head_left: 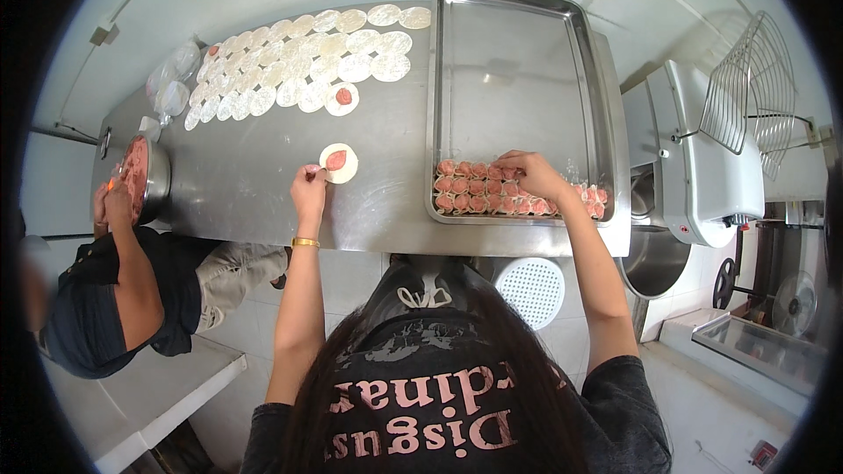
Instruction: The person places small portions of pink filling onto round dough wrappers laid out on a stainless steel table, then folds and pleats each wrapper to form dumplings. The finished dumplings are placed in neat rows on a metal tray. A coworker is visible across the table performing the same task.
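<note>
My left hand [309, 190] pinches the edge of a round dough wrapper [349, 174] above the steel table. A pink lump of meat filling [336, 160] sits on that wrapper. Over the near part of a large metal tray [518, 53], my right hand [532, 172] has its fingers closed at a dumpling at the end of the farthest row; the fingers partly hide it. Open-topped dumplings [461, 186] with pink filling stand in tight rows along the tray's near edge. Farther off, another wrapper [353, 91] bears a lump of filling.
Overlapping rows of wrappers [290, 61] cover the back left of the table [237, 184]. At the left, a person [132, 298] works at a bowl of meat [156, 180]. A white machine [702, 158] stands right of the tray; a perforated white stool [529, 292] is below the table edge.
</note>
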Demonstrator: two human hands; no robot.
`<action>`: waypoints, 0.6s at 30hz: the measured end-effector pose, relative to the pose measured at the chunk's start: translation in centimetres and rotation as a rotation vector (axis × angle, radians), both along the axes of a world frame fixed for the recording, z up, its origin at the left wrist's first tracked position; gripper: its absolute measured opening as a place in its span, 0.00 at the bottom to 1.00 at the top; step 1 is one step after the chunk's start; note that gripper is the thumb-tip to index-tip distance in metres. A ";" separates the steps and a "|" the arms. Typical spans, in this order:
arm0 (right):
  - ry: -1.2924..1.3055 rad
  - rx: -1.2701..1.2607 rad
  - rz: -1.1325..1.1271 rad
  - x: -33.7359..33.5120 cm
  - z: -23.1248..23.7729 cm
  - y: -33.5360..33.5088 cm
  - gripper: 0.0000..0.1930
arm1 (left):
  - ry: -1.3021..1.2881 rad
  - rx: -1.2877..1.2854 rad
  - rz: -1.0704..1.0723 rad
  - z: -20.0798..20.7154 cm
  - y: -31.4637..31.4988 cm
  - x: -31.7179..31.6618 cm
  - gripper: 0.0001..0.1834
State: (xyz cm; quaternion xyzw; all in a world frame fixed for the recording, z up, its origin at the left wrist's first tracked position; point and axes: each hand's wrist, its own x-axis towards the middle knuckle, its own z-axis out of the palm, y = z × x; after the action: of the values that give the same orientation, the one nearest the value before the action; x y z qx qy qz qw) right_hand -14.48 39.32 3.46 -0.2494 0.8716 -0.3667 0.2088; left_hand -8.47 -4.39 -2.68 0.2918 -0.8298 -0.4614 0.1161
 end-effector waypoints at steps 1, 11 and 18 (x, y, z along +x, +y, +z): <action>-0.018 -0.007 -0.010 0.1 0.1 0.0 0.24 | 0.041 0.138 0.038 -0.2 0.1 -0.1 0.08; -0.120 0.095 -0.142 0.1 0.2 -0.4 0.29 | 0.084 0.475 0.056 -0.5 -0.2 -0.3 0.14; 0.195 -0.277 -0.369 0.5 0.6 -7.3 0.27 | 0.084 0.778 0.063 0.1 0.0 0.2 0.09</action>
State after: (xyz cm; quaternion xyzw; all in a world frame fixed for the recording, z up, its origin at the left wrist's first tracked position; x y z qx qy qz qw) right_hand -13.95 32.07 4.09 -0.1466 0.8599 -0.4886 0.0172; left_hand -8.26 -4.44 -2.58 0.3200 -0.5780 -0.7493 0.0446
